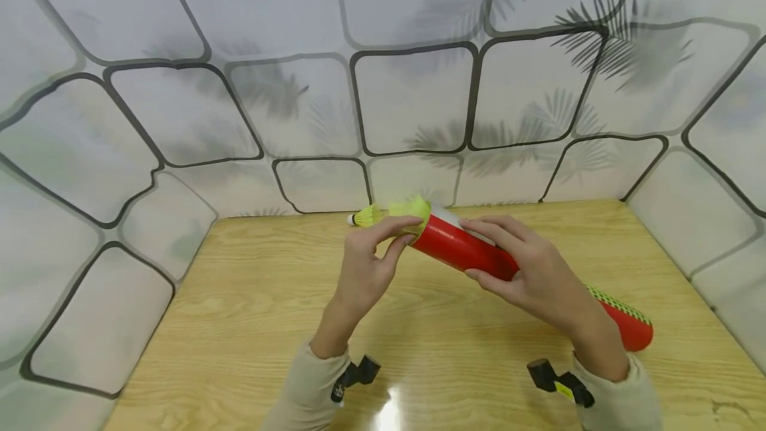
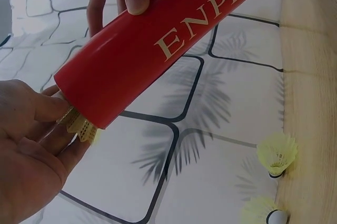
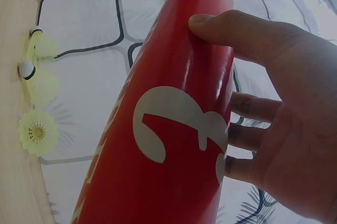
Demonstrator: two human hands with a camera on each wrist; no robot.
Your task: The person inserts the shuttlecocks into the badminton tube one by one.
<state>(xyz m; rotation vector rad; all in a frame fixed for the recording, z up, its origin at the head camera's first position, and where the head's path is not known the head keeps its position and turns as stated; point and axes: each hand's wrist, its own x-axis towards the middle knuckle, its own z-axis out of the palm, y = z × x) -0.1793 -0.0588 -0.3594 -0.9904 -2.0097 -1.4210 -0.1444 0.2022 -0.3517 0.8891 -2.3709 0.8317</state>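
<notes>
My right hand (image 1: 538, 278) grips a long red shuttlecock tube (image 1: 455, 245), thumb on one side and fingers on the other. The tube is tilted above the table, its mouth up and to the left. At that mouth my left hand (image 1: 371, 258) pinches a yellow shuttlecock (image 2: 79, 125), whose skirt shows partly outside the rim; its head is hidden. White "ENPEX" lettering runs along the tube in the left wrist view. In the right wrist view, my right thumb (image 3: 221, 27) presses the tube near its mouth.
Several yellow shuttlecocks stand or lie along the table's far edge by the wall, among them one with a white head (image 3: 27, 70) and one with its skirt opening facing the camera (image 3: 38, 132). A patterned cloth (image 1: 413, 98) hangs around the wooden table (image 1: 251, 311).
</notes>
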